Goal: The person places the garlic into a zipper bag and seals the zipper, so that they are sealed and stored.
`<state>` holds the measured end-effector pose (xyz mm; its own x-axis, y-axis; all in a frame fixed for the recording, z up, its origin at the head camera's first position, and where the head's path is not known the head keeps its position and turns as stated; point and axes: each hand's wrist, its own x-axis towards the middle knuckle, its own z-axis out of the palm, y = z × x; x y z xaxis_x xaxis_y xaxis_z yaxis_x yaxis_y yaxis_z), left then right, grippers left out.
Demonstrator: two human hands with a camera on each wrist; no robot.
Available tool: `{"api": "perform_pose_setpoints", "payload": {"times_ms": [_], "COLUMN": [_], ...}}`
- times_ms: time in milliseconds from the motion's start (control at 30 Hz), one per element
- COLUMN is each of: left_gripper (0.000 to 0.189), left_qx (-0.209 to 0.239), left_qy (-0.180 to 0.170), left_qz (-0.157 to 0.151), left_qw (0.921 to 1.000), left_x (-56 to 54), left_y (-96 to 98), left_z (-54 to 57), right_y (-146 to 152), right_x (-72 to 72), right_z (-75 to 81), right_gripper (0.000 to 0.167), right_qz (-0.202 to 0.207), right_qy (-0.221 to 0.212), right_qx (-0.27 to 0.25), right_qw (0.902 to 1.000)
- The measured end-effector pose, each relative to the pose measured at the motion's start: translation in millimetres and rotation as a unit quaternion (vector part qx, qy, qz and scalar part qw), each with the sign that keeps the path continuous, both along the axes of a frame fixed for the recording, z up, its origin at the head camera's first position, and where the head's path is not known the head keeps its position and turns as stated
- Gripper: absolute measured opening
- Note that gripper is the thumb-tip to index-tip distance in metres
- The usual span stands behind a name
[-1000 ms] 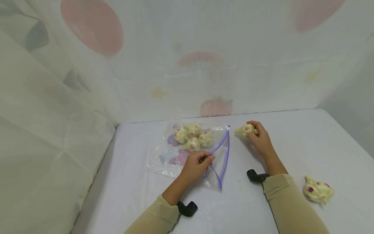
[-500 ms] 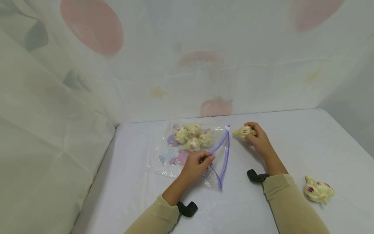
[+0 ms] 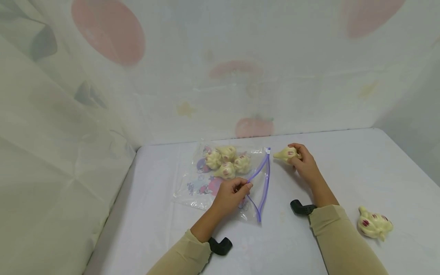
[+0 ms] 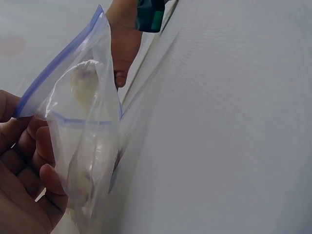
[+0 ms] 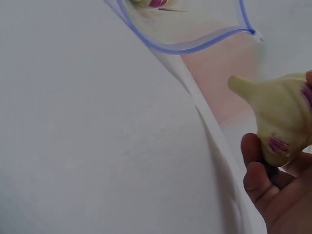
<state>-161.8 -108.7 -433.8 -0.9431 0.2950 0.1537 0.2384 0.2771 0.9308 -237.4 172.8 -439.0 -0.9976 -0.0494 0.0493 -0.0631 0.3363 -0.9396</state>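
Note:
My left hand (image 3: 231,194) pinches the purple-edged mouth of a clear zip bag (image 3: 192,191), holding one lip away from the other. Inside the bag lie several garlic bulbs (image 3: 227,170), cream with purple streaks. In the left wrist view the thumb and a finger grip the purple zip strip (image 4: 53,66). To the right of the bag's mouth, my right hand (image 3: 305,162) holds another garlic bulb (image 3: 287,153), its stem pointing left at the bag. The right wrist view shows this bulb (image 5: 280,109) between the fingers, apart from the purple rim.
One more garlic bulb (image 3: 374,224) lies on the white tabletop (image 3: 275,248) at the right, beside my right sleeve. A pale printed curtain (image 3: 220,76) rises behind the table, and another cloth (image 3: 62,152) hangs at the left. Black wrist mounts (image 3: 221,246) stick out from both cuffs.
My right hand has moved the garlic bulb slightly left, closer to the bag's mouth. My left hand has stayed in place, still pinching the bag's edge.

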Motion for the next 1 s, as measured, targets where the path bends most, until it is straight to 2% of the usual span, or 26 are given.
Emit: {"api": "perform_pose_setpoints", "payload": {"times_ms": [100,333,467,600,767,800,900,1000], "left_gripper": [0.026,0.026,0.025,0.025,0.026,0.025,0.025,0.026], "left_qx": [-0.002,0.002,0.003,-0.001,0.001,0.0,0.002,0.001], "left_qy": [0.001,-0.005,-0.005,-0.011,-0.014,-0.016,-0.017,-0.017], "left_qz": [0.0,-0.003,-0.002,0.002,0.002,0.005,0.003,0.002], "left_qw": [1.0,1.0,1.0,0.9999,0.9999,0.9999,0.9999,0.9998], "left_x": [0.0,0.5,-0.2,-0.4,0.1,1.5,1.3,1.2], "left_y": [0.2,1.3,1.4,1.0,0.8,1.6,1.8,1.2], "left_z": [0.5,2.1,1.7,1.7,2.4,5.4,5.0,4.6], "right_y": [3,10,14,15,7,3,-8,-20], "right_x": [0.9,2.8,4.2,5.0,7.0,7.8,9.3,10.7], "right_z": [1.0,9.0,17.8,21.8,22.3,22.7,22.6,19.4], "right_gripper": [0.049,0.046,0.042,0.042,0.044,0.045,0.046,0.047], "right_qz": [0.016,0.068,0.097,0.151,0.216,0.225,0.236,0.229], "right_qy": [-0.011,-0.048,-0.047,-0.061,-0.096,-0.1,-0.102,-0.091], "right_qx": [-0.013,-0.082,-0.084,-0.06,-0.013,-0.001,0.039,0.067], "right_qw": [0.9997,0.9932,0.9907,0.9848,0.9714,0.9692,0.9657,0.9669]}}
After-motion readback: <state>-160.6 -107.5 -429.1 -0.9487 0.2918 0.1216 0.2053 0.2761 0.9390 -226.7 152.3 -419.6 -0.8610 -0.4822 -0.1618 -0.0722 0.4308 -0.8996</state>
